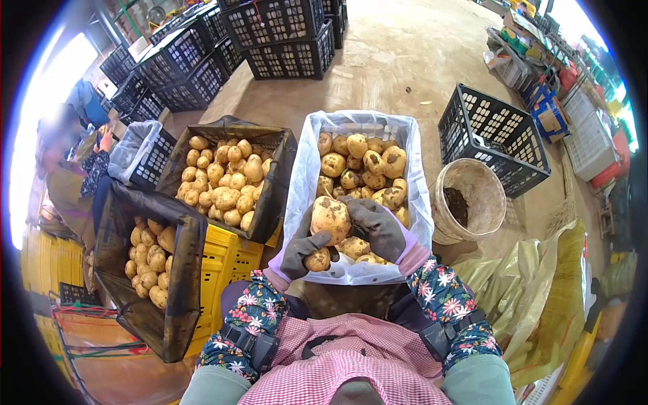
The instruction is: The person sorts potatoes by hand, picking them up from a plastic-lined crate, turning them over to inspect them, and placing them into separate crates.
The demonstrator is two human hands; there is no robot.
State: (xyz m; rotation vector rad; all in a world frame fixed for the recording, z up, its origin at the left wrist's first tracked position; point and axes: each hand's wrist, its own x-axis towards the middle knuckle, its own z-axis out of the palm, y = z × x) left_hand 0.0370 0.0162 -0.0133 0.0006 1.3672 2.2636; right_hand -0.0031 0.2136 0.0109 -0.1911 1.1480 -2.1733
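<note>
A large potato (pixel 331 220) with brown dirt patches is between my two gloved hands, above the crate (pixel 309 145) lined with white plastic. My left hand (pixel 297 251) is closed, its fingers against the left of the large potato and around a smaller potato (pixel 317 260) lower down. From the other side, my right hand (pixel 379 229) grips the large potato with bent fingers; part of its grip is hidden. Below and behind the hands, soil-marked potatoes (pixel 373 162) fill much of the lined crate.
To the left, two dark-lined crates (pixel 283 152) (pixel 192 270) hold cleaner potatoes, near a yellow crate (pixel 219 253). On the right stand a dirty bucket (pixel 496 216), a black crate (pixel 496 121) and yellowish sacking (pixel 533 283). Another person (pixel 74 169) is at far left; stacked crates (pixel 287 50) stand behind.
</note>
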